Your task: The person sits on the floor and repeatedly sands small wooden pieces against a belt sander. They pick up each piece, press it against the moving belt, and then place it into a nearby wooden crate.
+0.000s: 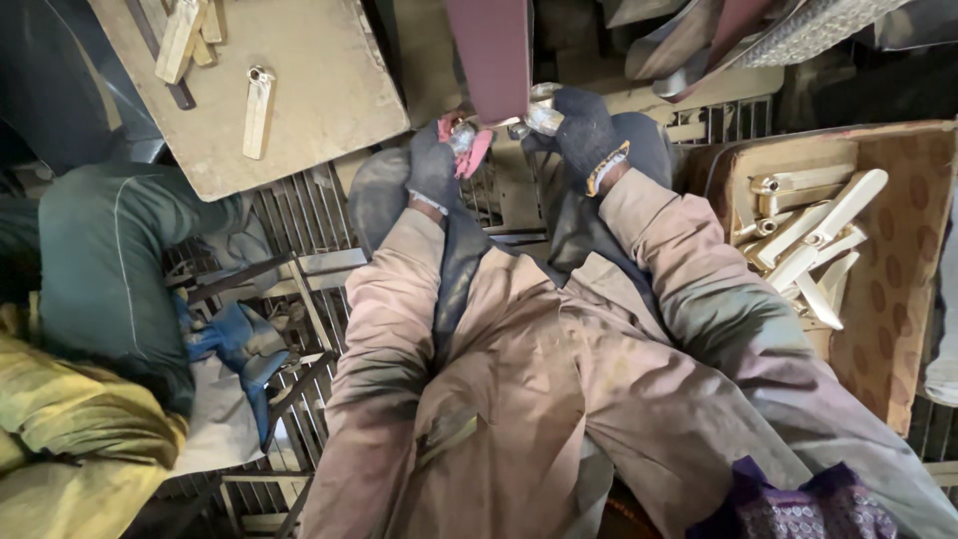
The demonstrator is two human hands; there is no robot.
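Up against the dusty reddish-brown sanding belt (491, 50), both of the person's hands meet over a small shiny metal piece (534, 118); the left hand (435, 165), in a dark knitted glove with worn pink fingertips, is curled tight around one rounded end of it, and the right hand (584, 130), in a dark glove with a striped cuff, is closed around the other end, so the piece is pinched between the two just beside the belt's lower edge; whether it touches the belt I cannot tell. Dull pinkish-tan sleeves, grimy and creased, run back from both wrists. Off to the person's right stands a cardboard box (903, 250), spotted inside, holding a loose heap of pale flat metal bars (813, 240) with rounded ends; to the left a rough board (319, 90), grey with dust, carries one more such bar (257, 112) and a few stacked at its far corner. Below lies a ribbed metal grate (299, 215); a co-worker in a dark green sleeve (110, 260) with a blue glove (235, 344) sits close by.
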